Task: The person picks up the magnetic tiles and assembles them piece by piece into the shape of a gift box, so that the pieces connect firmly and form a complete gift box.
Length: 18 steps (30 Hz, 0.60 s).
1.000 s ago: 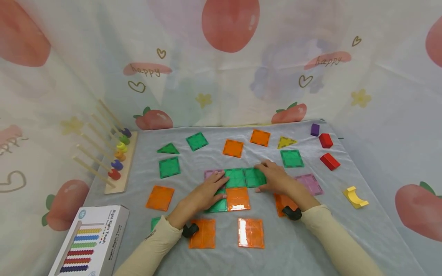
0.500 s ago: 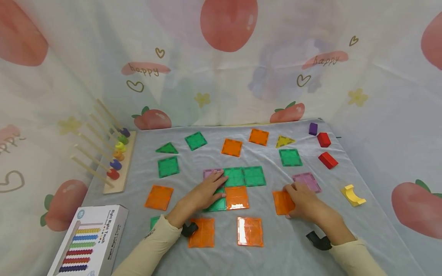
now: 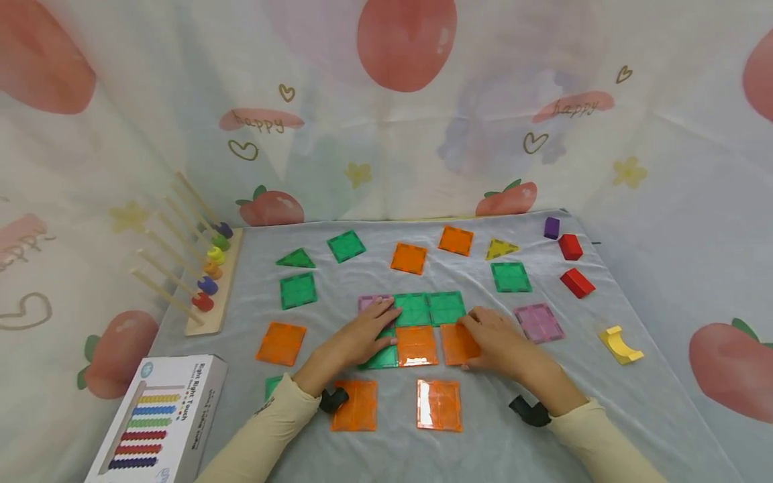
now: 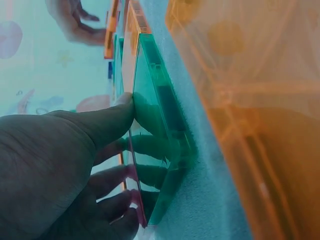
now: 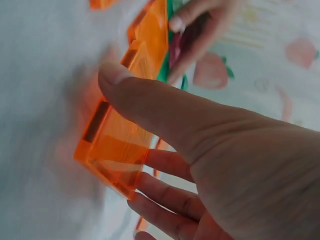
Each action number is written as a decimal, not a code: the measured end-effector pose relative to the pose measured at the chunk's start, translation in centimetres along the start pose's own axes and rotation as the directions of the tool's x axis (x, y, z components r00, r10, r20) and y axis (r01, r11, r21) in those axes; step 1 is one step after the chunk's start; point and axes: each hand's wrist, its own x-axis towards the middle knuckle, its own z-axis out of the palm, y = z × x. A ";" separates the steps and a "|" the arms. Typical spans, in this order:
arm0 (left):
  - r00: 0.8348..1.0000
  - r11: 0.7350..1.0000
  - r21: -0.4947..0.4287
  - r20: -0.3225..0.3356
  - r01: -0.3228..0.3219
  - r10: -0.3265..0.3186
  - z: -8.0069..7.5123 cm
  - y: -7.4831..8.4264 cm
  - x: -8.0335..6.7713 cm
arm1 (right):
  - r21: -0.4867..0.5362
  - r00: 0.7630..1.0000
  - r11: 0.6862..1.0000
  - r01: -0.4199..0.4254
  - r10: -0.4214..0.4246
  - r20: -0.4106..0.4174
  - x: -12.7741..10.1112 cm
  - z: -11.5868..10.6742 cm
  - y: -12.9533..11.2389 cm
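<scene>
My right hand (image 3: 498,345) pinches an orange square magnetic tile (image 3: 457,343) between thumb and fingers. In the right wrist view that orange tile (image 5: 117,145) is tilted, its near edge off the cloth. It is right of another orange tile (image 3: 417,355) and below a green tile (image 3: 447,307). My left hand (image 3: 356,339) rests with extended fingers on a purple tile (image 3: 368,302) and a green tile (image 3: 377,361), partly hiding both. In the left wrist view the thumb touches the green tile (image 4: 157,90). A second green tile (image 3: 413,310) completes the upper row.
Loose orange tiles (image 3: 438,405) lie nearer the person. Green, orange, yellow and purple tiles (image 3: 539,323) are spread around. Red blocks (image 3: 577,283) and a yellow arch block (image 3: 621,345) are at right. A peg board (image 3: 211,295) and a white box (image 3: 163,416) stand at left.
My right hand left the upper green tile, went right to the loose orange tile, and brought it left beside the orange one in the group. The left hand has stayed in place.
</scene>
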 end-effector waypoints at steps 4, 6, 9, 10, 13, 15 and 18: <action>1.000 1.000 -0.004 0.006 -0.002 0.002 0.0 0.1 0.1 | 0.000 0.998 0.998 0.056 -0.056 0.023 1.3 1.1 -1.5; 1.000 1.000 -0.015 0.008 -0.001 0.001 -0.1 0.1 0.2 | 0.030 0.995 0.995 0.092 -0.093 0.038 1.8 1.5 -2.1; 1.000 1.000 -0.027 -0.004 0.013 -0.013 0.0 -0.4 0.2 | 0.077 0.991 0.990 0.114 -0.119 0.067 2.2 1.9 -2.7; 1.000 0.999 -0.026 -0.019 0.017 -0.018 0.0 -0.6 0.0 | 0.095 0.990 0.989 0.110 -0.118 0.082 2.3 2.0 -2.8; 0.995 0.997 -0.006 -0.070 0.074 -0.074 -0.5 -1.1 -1.3 | 0.144 0.988 0.985 0.090 -0.106 0.112 2.5 2.2 -3.0; 0.988 0.992 0.018 -0.095 0.123 -0.121 -1.4 -1.5 -2.9 | 0.173 0.988 0.982 0.078 -0.099 0.121 2.5 2.3 -3.0; 0.967 0.967 0.073 -0.105 0.242 -0.234 -3.7 -2.1 -6.0 | 0.203 0.988 0.976 0.074 -0.100 0.117 2.6 2.3 -3.1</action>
